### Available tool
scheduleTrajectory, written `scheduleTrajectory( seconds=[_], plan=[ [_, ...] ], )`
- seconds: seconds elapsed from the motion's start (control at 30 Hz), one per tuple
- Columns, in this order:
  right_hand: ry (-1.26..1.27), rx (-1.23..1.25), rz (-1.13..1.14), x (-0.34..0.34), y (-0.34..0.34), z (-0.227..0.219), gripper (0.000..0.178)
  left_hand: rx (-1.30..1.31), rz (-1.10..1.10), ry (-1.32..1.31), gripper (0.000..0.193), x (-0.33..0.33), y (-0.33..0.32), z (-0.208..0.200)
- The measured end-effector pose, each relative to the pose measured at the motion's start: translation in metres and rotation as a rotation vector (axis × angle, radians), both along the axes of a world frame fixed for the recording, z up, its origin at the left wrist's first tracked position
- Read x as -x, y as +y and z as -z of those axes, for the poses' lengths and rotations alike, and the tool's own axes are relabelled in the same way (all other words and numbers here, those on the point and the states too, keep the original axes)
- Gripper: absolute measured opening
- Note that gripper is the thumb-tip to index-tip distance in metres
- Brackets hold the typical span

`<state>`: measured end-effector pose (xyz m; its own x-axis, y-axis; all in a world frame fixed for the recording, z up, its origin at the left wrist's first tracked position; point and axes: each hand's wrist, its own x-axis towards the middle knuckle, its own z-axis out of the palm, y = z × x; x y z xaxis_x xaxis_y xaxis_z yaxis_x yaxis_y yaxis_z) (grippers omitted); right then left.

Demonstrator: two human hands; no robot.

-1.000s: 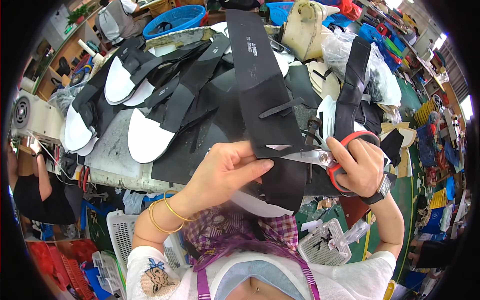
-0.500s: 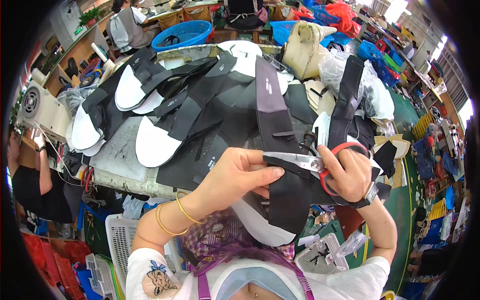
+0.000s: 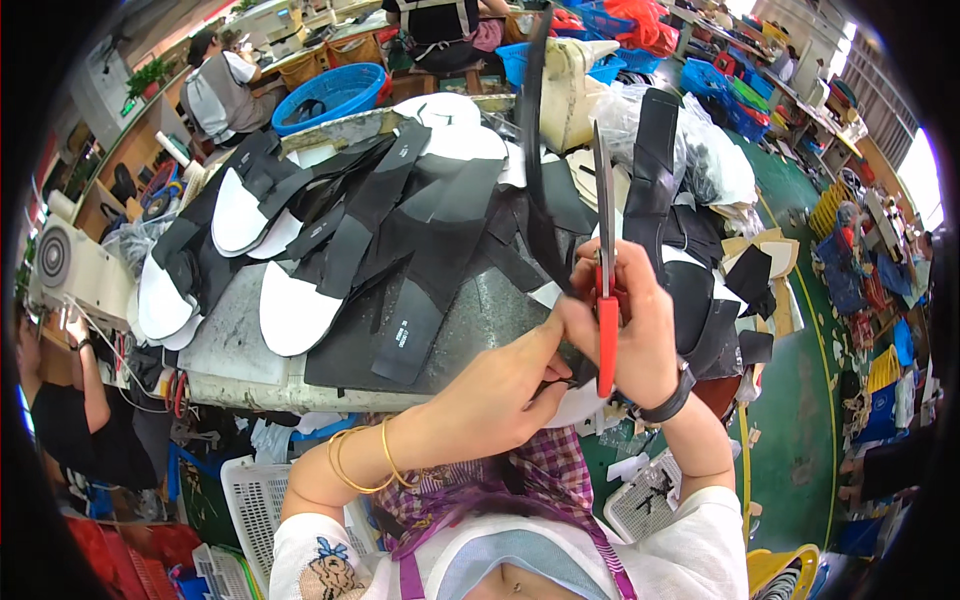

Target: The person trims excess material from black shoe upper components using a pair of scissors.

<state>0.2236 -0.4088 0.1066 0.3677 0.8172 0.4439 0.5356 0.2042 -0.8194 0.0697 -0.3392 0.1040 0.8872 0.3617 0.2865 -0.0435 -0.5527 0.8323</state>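
My right hand (image 3: pixel 640 335) is closed around red-handled scissors (image 3: pixel 606 330), whose blades point up and away, lying together and clear of the material. Its fingertips also come against a long black strip (image 3: pixel 533 130), seen nearly edge-on and rising away from me. My left hand (image 3: pixel 505 385) pinches the near part of this strip beside the right fingers; the exact grip is partly hidden. A white rounded part (image 3: pixel 582 403) shows below the hands. On the table lie more black strips with white rounded ends (image 3: pixel 298 308), overlapping in a loose pile.
A cream plastic jug (image 3: pixel 567 95) and clear plastic bags (image 3: pixel 715 150) stand at the table's far right. Blue baskets (image 3: pixel 330 97) are beyond the far edge. White crates (image 3: pixel 255 500) sit below, near me. Another person (image 3: pixel 75 400) works at the left.
The scissors have swung from pointing left across the strip to pointing up. The strip has turned edge-on, and my hands have come close together. The head view has shifted slightly.
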Motion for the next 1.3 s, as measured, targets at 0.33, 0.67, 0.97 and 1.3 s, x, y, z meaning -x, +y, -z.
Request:
scheduleTrajectory(
  seconds=[0.33, 0.67, 0.97, 1.3],
  plan=[
    [0.507, 0.133, -0.4, -0.01, 0.0, -0.005, 0.034, 1.052, 0.121, -0.22, 0.049, 0.0, 0.041, -0.013],
    [0.175, -0.032, -0.392, -0.01, 0.03, 0.027, 0.044, 1.287, 0.127, -0.355, 0.038, 0.003, 0.05, -0.005],
    [0.207, 0.236, -0.342, 0.0, 0.03, 0.026, 0.032, 1.081, 0.04, -0.556, 0.04, 0.024, 0.073, -0.019],
    [-0.098, -0.022, -0.397, 0.002, 0.042, 0.035, 0.042, 0.985, -0.084, -0.685, 0.024, 0.022, 0.079, -0.028]
  ],
)
